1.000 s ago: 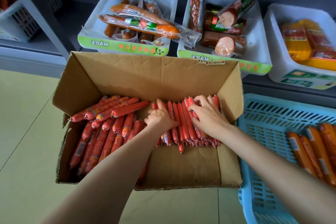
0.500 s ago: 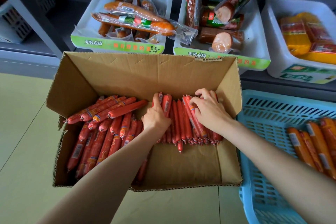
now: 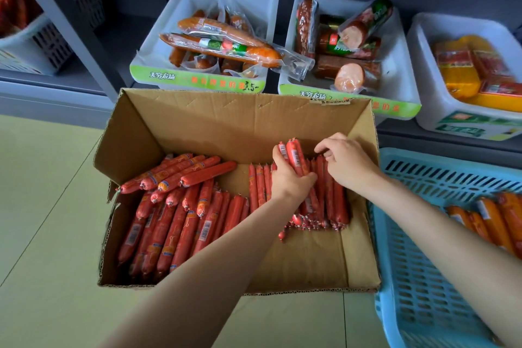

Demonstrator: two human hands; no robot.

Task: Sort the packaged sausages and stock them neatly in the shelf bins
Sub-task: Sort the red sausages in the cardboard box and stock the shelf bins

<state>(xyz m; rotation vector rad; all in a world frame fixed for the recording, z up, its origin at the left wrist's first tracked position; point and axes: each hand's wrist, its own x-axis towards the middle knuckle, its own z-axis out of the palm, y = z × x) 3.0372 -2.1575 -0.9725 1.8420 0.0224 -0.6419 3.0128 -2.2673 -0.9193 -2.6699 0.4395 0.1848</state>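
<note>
**Cardboard box of red sausage sticks, floor before shelf**

Cardboard box (image 3: 175, 133): open, on the floor. Thin sausage sticks (image 3: 329, 192) lie at its right; thicker red sausages (image 3: 175, 223) are piled at its left. Left hand (image 3: 288, 175) grips a raised bundle of sticks (image 3: 293, 154). Right hand (image 3: 346, 161): fingers curled onto the row's far ends; grasp cannot be told. White shelf bins (image 3: 197, 82) behind hold packaged sausages. Blue basket (image 3: 418, 234) just right of the box.
</note>
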